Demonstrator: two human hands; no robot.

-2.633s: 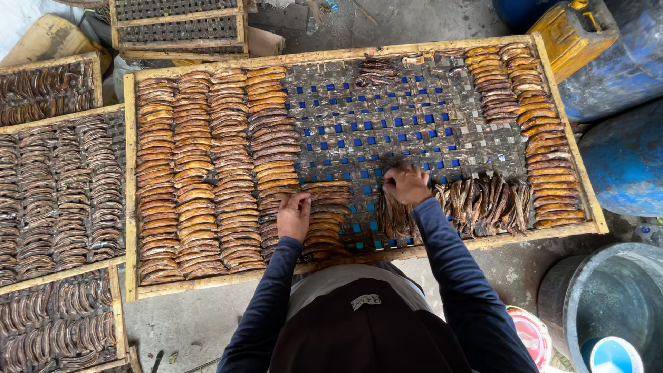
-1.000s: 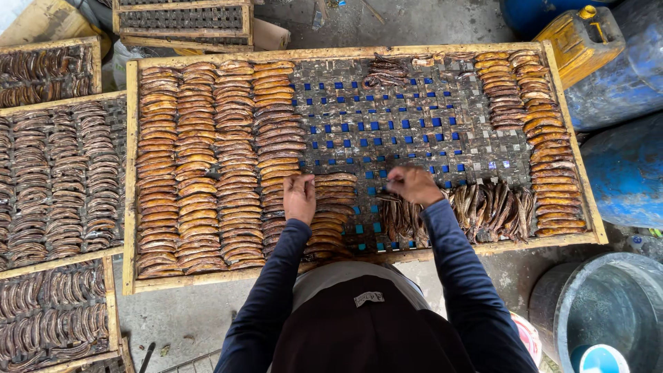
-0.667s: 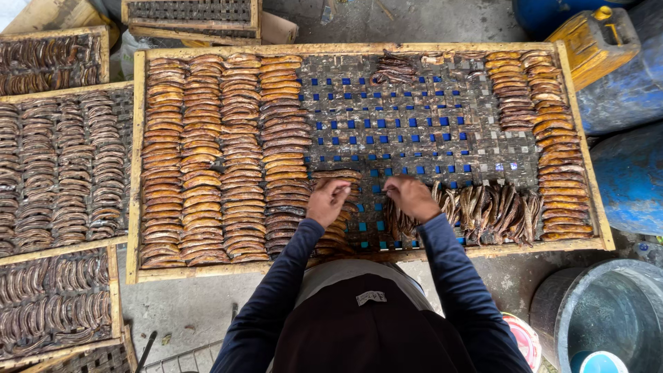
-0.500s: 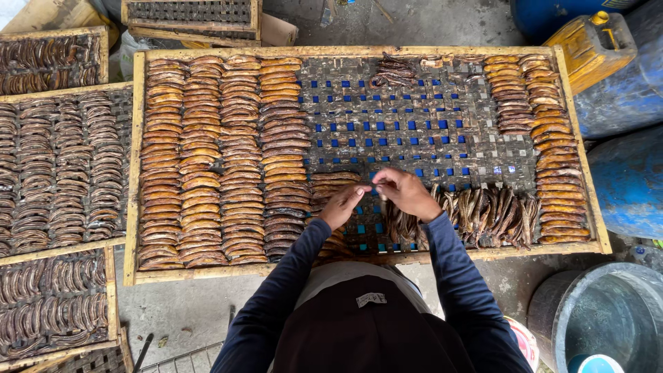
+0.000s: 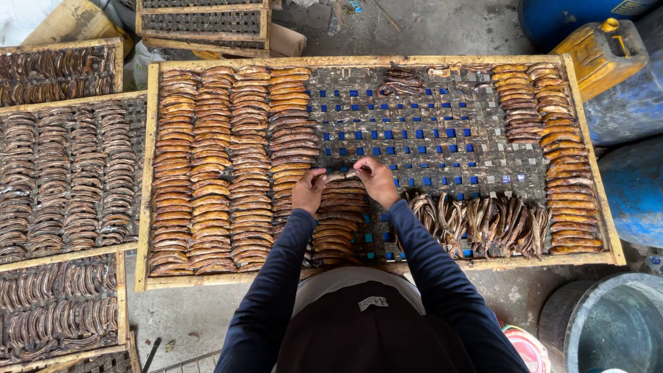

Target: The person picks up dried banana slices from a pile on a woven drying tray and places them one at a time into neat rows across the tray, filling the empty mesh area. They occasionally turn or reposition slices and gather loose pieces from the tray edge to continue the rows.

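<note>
Fingers of both hands meet on one dried fish strip (image 5: 343,176), and I see them pinched onto it from either end: my left hand (image 5: 309,191) clamps the left tip, my right hand (image 5: 376,181) the right tip. That strip sits at the top of a short unfinished column (image 5: 337,221) just below my fingertips, on the woven mesh of the wooden drying tray (image 5: 359,61). To the left of my fingers run full columns of orange-brown strips (image 5: 228,166); to the right lies a loose heap of dark unsorted strips (image 5: 476,221), and beyond it another neat column (image 5: 563,159) along the tray's edge. Above my fingers the mesh is mostly bare. I judge the strip light, leathery and fairly stiff, thin enough to crack if bent hard, possibly a little greasy; holding it by both ends keeps it flat and straight. More filled trays (image 5: 65,173) lie well off to the left, and blue barrels (image 5: 635,186) off to the right.
</note>
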